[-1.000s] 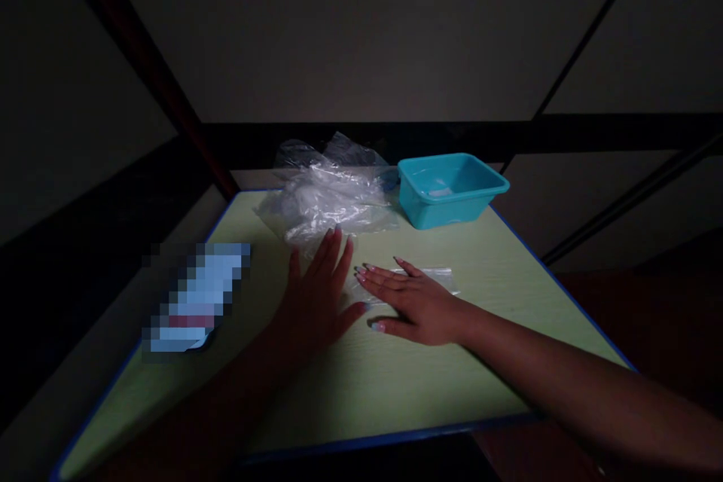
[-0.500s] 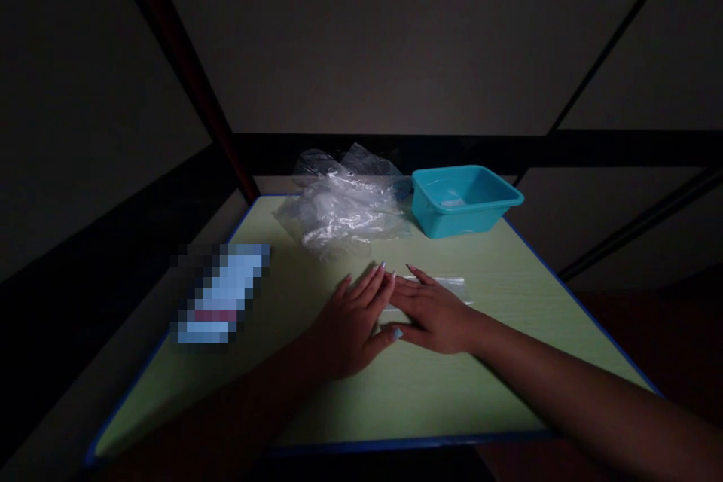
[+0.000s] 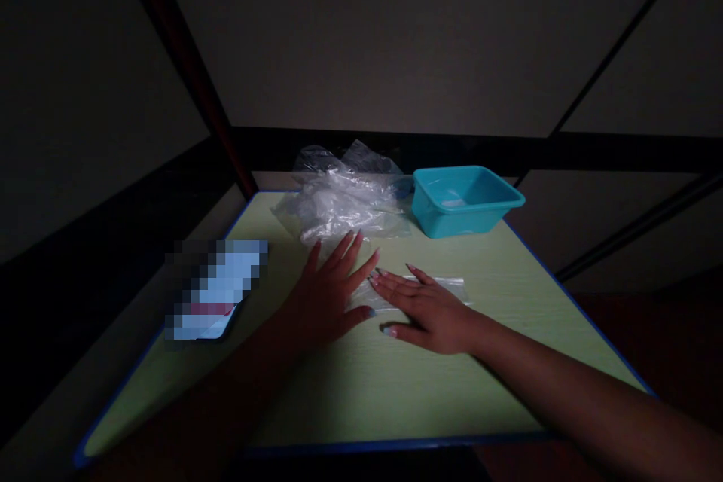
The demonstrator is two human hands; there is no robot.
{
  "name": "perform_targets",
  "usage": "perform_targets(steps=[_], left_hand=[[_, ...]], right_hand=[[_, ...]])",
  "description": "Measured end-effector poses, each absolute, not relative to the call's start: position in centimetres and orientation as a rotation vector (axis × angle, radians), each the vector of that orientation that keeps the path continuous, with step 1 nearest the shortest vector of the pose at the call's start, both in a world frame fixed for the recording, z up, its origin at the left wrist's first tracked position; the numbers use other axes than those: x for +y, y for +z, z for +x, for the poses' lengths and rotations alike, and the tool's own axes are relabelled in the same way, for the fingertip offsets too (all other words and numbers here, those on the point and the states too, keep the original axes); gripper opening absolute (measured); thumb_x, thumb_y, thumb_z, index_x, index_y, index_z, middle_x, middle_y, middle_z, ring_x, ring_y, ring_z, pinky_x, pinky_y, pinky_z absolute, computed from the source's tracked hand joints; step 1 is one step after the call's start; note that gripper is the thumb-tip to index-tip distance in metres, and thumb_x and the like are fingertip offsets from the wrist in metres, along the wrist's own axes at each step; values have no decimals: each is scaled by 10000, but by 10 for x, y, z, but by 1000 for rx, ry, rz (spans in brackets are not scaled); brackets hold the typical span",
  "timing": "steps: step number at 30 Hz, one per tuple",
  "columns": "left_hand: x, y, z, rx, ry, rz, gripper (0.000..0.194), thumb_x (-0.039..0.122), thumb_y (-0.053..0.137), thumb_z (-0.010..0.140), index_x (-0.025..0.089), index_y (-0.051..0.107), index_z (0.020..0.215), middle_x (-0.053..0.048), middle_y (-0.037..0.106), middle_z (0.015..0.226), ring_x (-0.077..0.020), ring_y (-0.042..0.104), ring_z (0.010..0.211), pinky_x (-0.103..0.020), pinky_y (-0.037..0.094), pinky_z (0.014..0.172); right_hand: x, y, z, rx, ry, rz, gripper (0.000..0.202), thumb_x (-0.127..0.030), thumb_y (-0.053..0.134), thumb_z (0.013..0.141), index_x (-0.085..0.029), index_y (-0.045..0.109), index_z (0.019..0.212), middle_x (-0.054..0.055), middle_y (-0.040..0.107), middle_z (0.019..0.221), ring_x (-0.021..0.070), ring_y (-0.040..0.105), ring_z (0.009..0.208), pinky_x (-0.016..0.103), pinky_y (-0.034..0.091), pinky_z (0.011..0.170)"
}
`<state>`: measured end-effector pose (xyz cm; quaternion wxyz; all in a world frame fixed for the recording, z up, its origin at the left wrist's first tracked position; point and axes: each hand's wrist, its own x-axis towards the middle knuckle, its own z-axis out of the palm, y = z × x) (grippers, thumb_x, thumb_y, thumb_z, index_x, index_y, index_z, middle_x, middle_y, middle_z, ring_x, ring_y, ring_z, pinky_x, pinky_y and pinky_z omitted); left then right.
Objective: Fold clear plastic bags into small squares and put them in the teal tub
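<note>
A flat strip of clear plastic point(image 3: 452, 288), perhaps a folded bag, lies across the middle of the table. My right hand point(image 3: 426, 309) rests flat on it, fingers stretched to the left and thumb apart. Over the strip's left end, my left hand point(image 3: 333, 290) has its fingers spread wide, palm down. Whether its palm touches the plastic I cannot tell. Both hands hold nothing. Just beyond my left fingertips sits a crumpled heap of clear plastic bags point(image 3: 344, 203).
A turquoise plastic basin point(image 3: 463, 218) stands at the back right of the pale green table point(image 3: 452, 399), which has a blue edge. A phone point(image 3: 220, 290), blurred out on its screen, lies at the left edge. A wall rises behind.
My left hand has moved left and slightly away from me, off the right hand's fingers, and its fingers have spread. My right hand has stayed on the plastic strip.
</note>
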<state>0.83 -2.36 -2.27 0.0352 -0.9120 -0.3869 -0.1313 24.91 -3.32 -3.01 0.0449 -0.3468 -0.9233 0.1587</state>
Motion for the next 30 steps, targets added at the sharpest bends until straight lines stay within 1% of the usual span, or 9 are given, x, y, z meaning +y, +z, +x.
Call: perform_targets(steps=[4,9,15,18,20,22,24,27,30], left_hand=[[-28,-36,16,-1166,-236,-2907,735,642,265,957,202,211,1544,-198,149,1603,-343,131,1486,-657,192,1088],[-31,-41,21,-1183,-189,-2918,713,603,320,960,204,220,1543,-202,150,1601,-369,135,1480,-672,209,1070],[-22,-36,10,-1195,-496,-2894,814,671,179,947,144,91,1561,-188,164,1605,-341,169,1478,-596,142,1134],[-18,-41,4,-1163,-507,-2936,750,605,168,979,143,78,1563,-169,192,1602,-327,187,1476,-563,169,1145],[-17,-46,2,-1154,-380,-2991,687,554,180,996,154,168,1555,-161,241,1587,-324,237,1462,-568,187,1142],[-17,-49,3,-1173,-259,-3027,641,516,216,1004,166,237,1540,-146,283,1573,-313,283,1448,-560,220,1136],[-19,-49,5,-1201,-198,-3041,624,505,260,999,175,275,1529,-134,297,1567,-303,302,1441,-545,244,1134],[-21,-42,8,-1207,-145,-3063,642,525,290,989,160,304,1517,-136,287,1564,-309,296,1442,-555,258,1132],[-23,-34,9,-1167,-96,-3095,657,539,285,990,140,302,1512,-144,275,1562,-310,292,1442,-574,261,1128]], right_hand=[[-33,-34,250,-2812,450,-1039,684,-514,460,952,-191,272,1524,157,286,1553,251,255,1452,602,96,1155],[-32,-36,250,-2798,440,-1027,682,-496,479,947,-193,276,1524,169,296,1550,266,272,1445,603,104,1151],[-33,-30,248,-2744,499,-1009,714,-442,417,985,-206,65,1559,158,252,1571,231,233,1459,599,30,1153],[-34,-23,249,-2670,508,-1025,693,-383,381,998,-226,6,1559,141,240,1582,226,225,1463,602,13,1148],[-33,-17,253,-2610,455,-1092,647,-356,381,993,-243,86,1558,120,262,1582,238,247,1456,614,3,1141],[-30,-11,262,-2539,357,-1214,574,-343,418,978,-256,255,1522,101,330,1563,256,308,1429,614,29,1141],[-25,-6,275,-2453,263,-1393,468,-344,481,953,-232,462,1407,109,484,1466,271,432,1339,567,179,1130],[-14,0,295,-2344,207,-1625,300,-342,563,918,-145,655,1126,150,670,1151,269,589,1086,415,417,946],[-7,3,308,-2295,223,-1734,200,-319,608,895,-138,680,944,134,694,957,243,615,895,337,438,762]])
